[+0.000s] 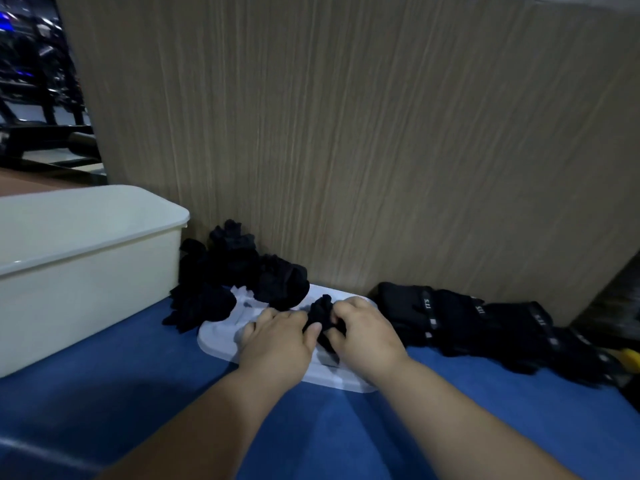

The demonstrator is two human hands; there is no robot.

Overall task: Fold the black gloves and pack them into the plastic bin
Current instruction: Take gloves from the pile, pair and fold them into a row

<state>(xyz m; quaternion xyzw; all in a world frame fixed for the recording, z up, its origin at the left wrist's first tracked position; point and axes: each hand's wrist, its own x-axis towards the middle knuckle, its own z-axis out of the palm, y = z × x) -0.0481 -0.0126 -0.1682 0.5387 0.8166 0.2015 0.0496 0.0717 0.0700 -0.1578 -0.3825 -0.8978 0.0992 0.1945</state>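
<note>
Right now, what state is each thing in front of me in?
Black glove, bunched up, held over the white board.
Left hand, gripping it.
Right hand, pinching it.
Plastic bin, upright, lidless, contents hidden.
Glove pile, crumpled beside the bin.
Banded gloves, flat in a row.

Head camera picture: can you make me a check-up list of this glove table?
Surface: blue table top with a flat white board on it.
Job's things: crumpled black glove above the board; loose pile of black gloves behind; row of black gloves with banded cuffs at right; cream plastic bin at left, inside hidden.
Clutter: small yellow object at right edge, unclear.
Grippers: left hand and right hand both pinch the crumpled glove.
Cables: nothing seen.
Surroundings: wood-grain panel behind; blurred dark equipment upper left.
</note>
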